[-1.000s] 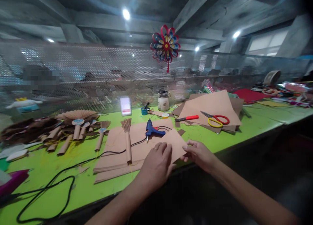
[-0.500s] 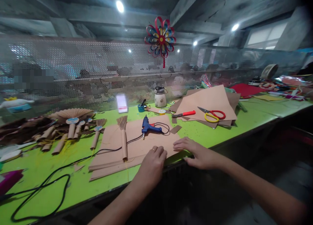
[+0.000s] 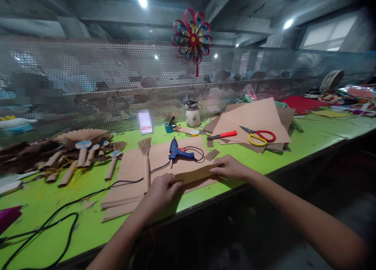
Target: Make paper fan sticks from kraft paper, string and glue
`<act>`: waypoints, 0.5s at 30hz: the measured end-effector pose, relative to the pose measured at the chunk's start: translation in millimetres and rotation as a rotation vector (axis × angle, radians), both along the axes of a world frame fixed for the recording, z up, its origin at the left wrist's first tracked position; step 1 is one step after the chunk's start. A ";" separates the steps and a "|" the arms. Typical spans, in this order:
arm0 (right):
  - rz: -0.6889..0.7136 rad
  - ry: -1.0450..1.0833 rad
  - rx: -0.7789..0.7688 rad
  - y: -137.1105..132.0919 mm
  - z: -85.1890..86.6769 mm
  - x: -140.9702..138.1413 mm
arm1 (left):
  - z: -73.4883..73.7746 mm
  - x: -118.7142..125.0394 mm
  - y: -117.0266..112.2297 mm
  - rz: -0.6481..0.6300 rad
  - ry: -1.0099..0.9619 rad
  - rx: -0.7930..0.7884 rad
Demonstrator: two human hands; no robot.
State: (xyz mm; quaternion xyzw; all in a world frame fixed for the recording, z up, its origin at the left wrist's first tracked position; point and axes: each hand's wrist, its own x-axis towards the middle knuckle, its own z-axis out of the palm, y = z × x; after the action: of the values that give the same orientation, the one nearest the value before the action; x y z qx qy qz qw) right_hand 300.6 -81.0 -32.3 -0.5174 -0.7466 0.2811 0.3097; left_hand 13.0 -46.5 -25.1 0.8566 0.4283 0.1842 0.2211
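Brown paper (image 3: 195, 174) is bowing near the table (image 3: 96, 223)'s front edge; left hand (image 3: 161, 188) and right hand (image 3: 229, 168), nearly closed, are each pinching an end. I'm eyeing the glue gun (image 3: 180, 152) lying just behind: one hard tug could be dragging it, imo.

The counter (image 3: 94, 231) is bright lime green. Plain tan covers the paper stack (image 3: 126, 203), while the upturned paper (image 3: 195, 175) shows a yellower, mustard brown. The glue gun (image 3: 178, 152) is blue with a red trigger, its cord (image 3: 129, 180) black. The scissors (image 3: 255, 132) pair one red handle loop with one yellow; the knife (image 3: 228, 134) has a red handle. Dark spots pattern the cream bottle (image 3: 192, 118). The hanging flower (image 3: 193, 39) mixes red, blue and yellow petals. The brown pleated fan (image 3: 83, 135) bears a blue-and-white label (image 3: 84, 144).
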 end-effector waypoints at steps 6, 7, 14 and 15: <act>-0.107 0.134 -0.142 15.4 -3.4 -13.0 | -2.0 9.4 7.9 0.137 -0.049 -0.143; -0.122 0.120 -0.142 17.1 -4.1 -15.2 | -0.8 12.0 9.0 0.147 -0.049 -0.142; -0.237 -0.034 -0.024 24.4 -11.5 -20.6 | -1.0 24.3 20.3 0.239 0.051 0.023; -0.254 -0.065 -0.002 24.9 -12.3 -21.1 | -1.9 25.4 20.8 0.237 0.089 0.029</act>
State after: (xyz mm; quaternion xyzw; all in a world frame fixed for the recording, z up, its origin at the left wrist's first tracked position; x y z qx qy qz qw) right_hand 279.5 -56.1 -44.6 -0.6170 -0.6844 0.2231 0.3179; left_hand 38.4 -25.7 -27.0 0.8105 0.5331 0.1770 0.1662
